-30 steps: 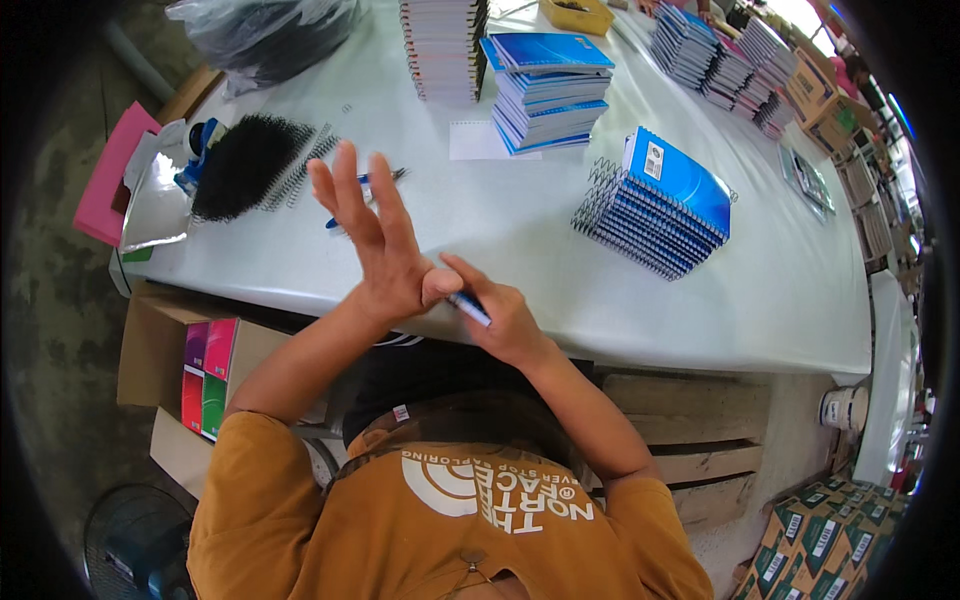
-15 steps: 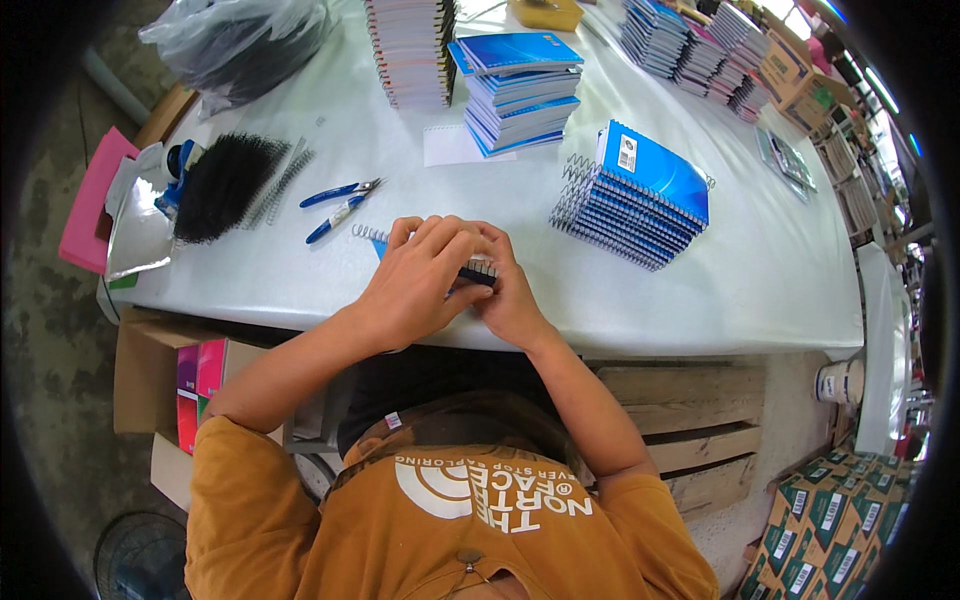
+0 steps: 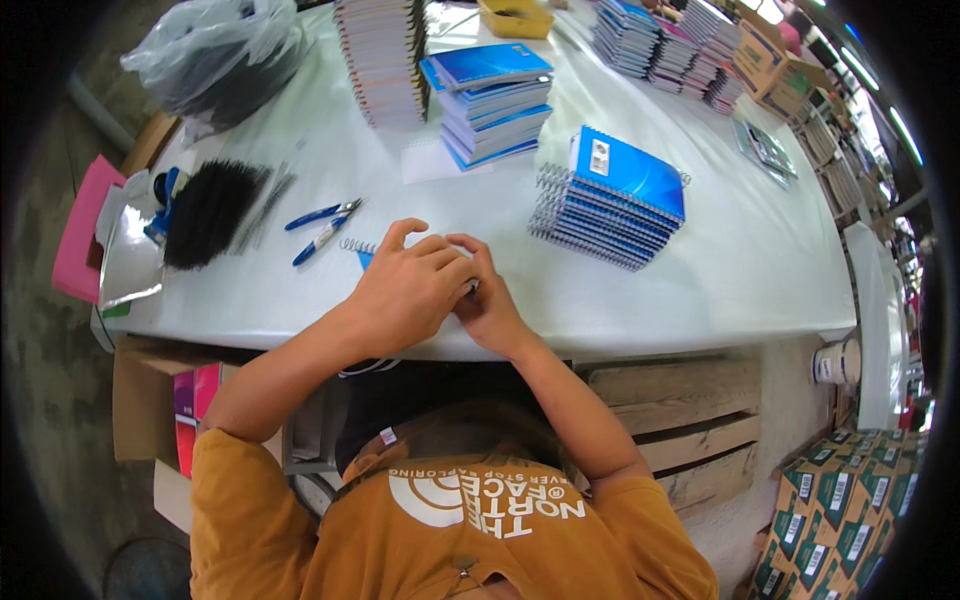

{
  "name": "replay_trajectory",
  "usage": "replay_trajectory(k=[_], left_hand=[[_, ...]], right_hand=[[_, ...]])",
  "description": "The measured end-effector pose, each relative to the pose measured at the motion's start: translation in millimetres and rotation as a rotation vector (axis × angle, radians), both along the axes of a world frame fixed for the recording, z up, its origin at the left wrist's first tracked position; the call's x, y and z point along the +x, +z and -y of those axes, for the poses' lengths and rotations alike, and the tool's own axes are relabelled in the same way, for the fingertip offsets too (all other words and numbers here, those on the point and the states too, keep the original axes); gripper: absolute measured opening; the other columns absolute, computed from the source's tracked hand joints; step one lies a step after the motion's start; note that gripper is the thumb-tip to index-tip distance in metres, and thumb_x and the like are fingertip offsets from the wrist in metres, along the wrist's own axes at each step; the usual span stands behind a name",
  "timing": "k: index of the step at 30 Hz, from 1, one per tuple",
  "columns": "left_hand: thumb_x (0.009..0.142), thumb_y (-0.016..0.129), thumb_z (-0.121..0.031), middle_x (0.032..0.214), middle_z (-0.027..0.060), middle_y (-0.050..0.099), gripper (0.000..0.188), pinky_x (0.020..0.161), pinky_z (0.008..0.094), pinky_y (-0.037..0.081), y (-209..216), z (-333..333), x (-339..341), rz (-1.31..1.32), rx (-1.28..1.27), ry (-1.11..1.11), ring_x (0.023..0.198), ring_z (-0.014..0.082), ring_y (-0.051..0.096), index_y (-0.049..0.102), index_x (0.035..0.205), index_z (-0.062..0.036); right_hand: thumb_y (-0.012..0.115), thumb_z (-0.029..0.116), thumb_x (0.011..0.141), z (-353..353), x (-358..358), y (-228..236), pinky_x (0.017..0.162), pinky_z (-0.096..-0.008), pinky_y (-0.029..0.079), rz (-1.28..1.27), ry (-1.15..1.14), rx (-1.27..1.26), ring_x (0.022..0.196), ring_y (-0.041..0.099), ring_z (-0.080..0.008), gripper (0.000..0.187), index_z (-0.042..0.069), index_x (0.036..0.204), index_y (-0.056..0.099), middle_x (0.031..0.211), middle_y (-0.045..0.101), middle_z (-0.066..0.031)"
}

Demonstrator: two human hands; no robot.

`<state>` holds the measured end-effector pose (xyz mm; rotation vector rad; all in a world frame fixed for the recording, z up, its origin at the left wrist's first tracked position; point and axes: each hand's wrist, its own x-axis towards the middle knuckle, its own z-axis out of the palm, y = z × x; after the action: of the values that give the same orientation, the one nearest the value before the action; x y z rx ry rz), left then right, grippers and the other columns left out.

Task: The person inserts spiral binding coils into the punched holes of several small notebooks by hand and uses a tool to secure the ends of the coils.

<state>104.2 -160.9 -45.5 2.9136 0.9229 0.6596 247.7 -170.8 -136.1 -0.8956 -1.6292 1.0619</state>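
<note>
White table (image 3: 700,270): both hands (image 3: 440,290) pressed together over a spiral notebook (image 3: 362,252), pliers (image 3: 322,228) beside.

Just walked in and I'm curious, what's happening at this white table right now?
A person in an orange shirt has both hands together at the near edge of the white table. The left hand covers a blue notebook with a wire spiral, and the right hand pinches at it. Blue-handled pliers lie just beyond, and a fanned stack of blue spiral notebooks sits to the right.
</note>
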Motion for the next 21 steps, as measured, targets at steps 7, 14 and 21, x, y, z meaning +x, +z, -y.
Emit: replay_trajectory(k=[7, 14, 21], left_hand=[[0.069, 0.068, -0.017, 0.070, 0.0023, 0.056, 0.014, 0.085, 0.0389, 0.037, -1, -3, 10, 0.025, 0.060, -0.007, 0.072, 0.0199, 0.056, 0.061, 0.079, -0.0119], [0.070, 0.070, -0.022, 0.073, 0.0005, 0.058, 0.016, 0.077, 0.0354, 0.037, -5, -1, 26, 0.091, 0.105, 0.009, 0.069, 0.0188, 0.056, 0.058, 0.077, -0.0121], [0.072, 0.070, -0.024, 0.083, 0.0046, 0.060, 0.023, 0.079, 0.0353, 0.036, 16, -5, 41, 0.209, 0.022, -0.059, 0.077, 0.0214, 0.057, 0.058, 0.086, -0.0110]], right_hand=[[0.057, -0.003, 0.077, 3, 3, -1, 0.070, -0.0346, 0.047, -0.002, -0.062, 0.023, 0.081, 0.062, -0.0339, 0.063, 0.009, 0.130, 0.024, 0.085, 0.061, -0.0164], [0.059, -0.003, 0.078, 11, 18, 7, 0.072, -0.0356, 0.047, 0.001, -0.046, 0.006, 0.085, 0.062, -0.0333, 0.065, 0.009, 0.130, 0.023, 0.088, 0.060, -0.0178], [0.057, -0.005, 0.078, 24, 37, 41, 0.079, -0.0381, 0.046, -0.028, -0.139, 0.151, 0.093, 0.059, -0.0366, 0.055, 0.005, 0.125, 0.030, 0.118, 0.049, -0.0208]])
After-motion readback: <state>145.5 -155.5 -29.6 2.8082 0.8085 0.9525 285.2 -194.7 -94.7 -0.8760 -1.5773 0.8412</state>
